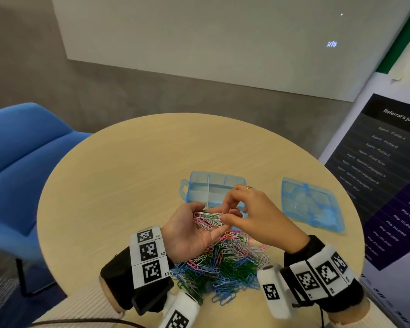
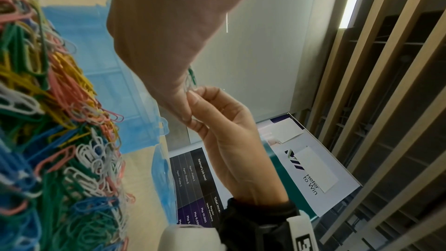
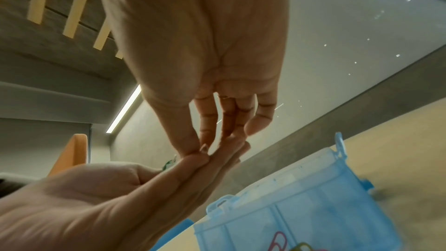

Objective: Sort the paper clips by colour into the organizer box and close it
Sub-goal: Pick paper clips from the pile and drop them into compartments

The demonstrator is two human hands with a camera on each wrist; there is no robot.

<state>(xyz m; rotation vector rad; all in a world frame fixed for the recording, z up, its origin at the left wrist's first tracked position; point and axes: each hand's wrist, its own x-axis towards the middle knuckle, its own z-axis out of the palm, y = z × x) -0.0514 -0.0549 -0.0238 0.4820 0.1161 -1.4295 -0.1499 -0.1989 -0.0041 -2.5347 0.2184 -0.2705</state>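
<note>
A mixed heap of coloured paper clips (image 1: 223, 263) lies on the round table (image 1: 128, 174) near its front edge. Above the heap my left hand (image 1: 189, 233) is palm up and flat, and a small bunch of white, pink and green clips (image 1: 208, 220) lies across its fingers. My right hand (image 1: 225, 216) reaches in from the right, its thumb and forefinger pinching a clip in that bunch (image 2: 190, 86). Just behind the hands stands the open light blue organizer box (image 1: 211, 188). In the right wrist view a pink clip (image 3: 280, 242) lies in one compartment of the box (image 3: 313, 207).
The box's separate blue lid (image 1: 310, 204) lies flat on the table to the right. A blue chair (image 1: 21, 162) stands at the left, and a printed poster board (image 1: 388, 185) leans close to the table's right edge. Bare tabletop stretches behind and left of the box.
</note>
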